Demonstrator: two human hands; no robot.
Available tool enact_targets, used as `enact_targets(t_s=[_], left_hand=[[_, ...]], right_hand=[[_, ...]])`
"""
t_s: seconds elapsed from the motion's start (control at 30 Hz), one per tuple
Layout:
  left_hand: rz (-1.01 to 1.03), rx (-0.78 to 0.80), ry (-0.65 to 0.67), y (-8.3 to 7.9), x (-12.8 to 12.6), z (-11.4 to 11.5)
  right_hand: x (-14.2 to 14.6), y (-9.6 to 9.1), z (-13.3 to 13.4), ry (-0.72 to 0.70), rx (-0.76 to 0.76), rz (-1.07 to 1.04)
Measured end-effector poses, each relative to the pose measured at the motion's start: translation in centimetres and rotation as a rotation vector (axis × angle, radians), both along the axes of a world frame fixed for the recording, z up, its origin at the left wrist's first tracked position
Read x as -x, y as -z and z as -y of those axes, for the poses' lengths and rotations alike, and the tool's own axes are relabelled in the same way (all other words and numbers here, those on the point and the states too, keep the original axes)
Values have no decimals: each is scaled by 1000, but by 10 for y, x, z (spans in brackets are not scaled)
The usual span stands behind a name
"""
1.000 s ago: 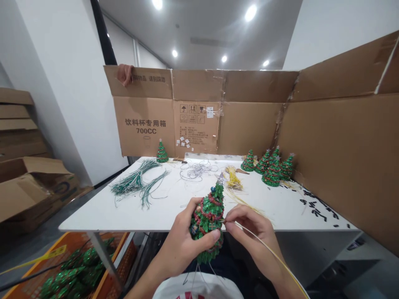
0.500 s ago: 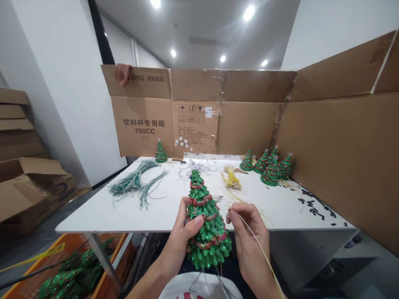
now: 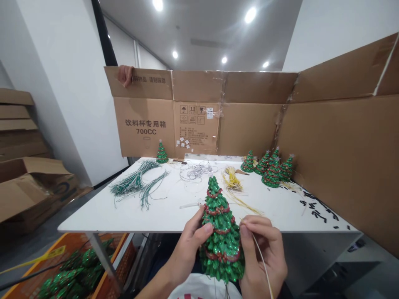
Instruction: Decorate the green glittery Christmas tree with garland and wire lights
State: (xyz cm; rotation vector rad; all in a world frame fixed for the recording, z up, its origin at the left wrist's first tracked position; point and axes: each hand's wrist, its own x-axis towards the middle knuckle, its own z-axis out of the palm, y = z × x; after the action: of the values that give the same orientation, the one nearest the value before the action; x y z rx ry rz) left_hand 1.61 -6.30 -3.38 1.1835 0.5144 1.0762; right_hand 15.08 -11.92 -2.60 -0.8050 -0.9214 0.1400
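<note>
My left hand [image 3: 188, 245] grips a small green glitter Christmas tree [image 3: 220, 234] with red garland bands, held upright in front of the white table's [image 3: 124, 211] near edge. My right hand [image 3: 263, 253] is closed beside the tree's right flank, pinching a thin yellow strand [image 3: 263, 265] that runs down toward my lap. Thin wires hang from under the tree's base.
On the table lie green wire bundles [image 3: 137, 180], a coil of silver wire [image 3: 196, 170], yellow strands [image 3: 232, 178], a lone small tree [image 3: 161, 152] at the back and several finished trees [image 3: 271, 166] at right. Cardboard walls [image 3: 336, 145] ring the table. An orange crate [image 3: 77, 270] of green pieces sits lower left.
The tree was turned from tilted to upright and shifted right and lower. My right hand followed it with the yellow strand, closing in on the tree's right side.
</note>
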Motion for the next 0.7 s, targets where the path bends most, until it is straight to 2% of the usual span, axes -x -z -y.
enact_targets(t_s=[0.13, 0.27, 0.4, 0.5, 0.6, 0.7], left_hand=[[22, -85, 104, -3, 3, 4], [1, -133, 29, -8, 2, 10], [2, -113, -34, -10, -2, 14], [59, -90, -83, -6, -5, 14], [100, -18, -90, -4, -5, 12], [109, 64, -77, -8, -5, 12]], right_hand=[[4, 5, -1, -1, -90, 98], [-1, 11, -7, -1, -84, 110], [-11, 9, -12, -27, -126, 188], [-11, 3, -11, -61, -129, 155], [-11, 0, -9, -94, -136, 146], [-12, 2, -10, -128, -85, 154]])
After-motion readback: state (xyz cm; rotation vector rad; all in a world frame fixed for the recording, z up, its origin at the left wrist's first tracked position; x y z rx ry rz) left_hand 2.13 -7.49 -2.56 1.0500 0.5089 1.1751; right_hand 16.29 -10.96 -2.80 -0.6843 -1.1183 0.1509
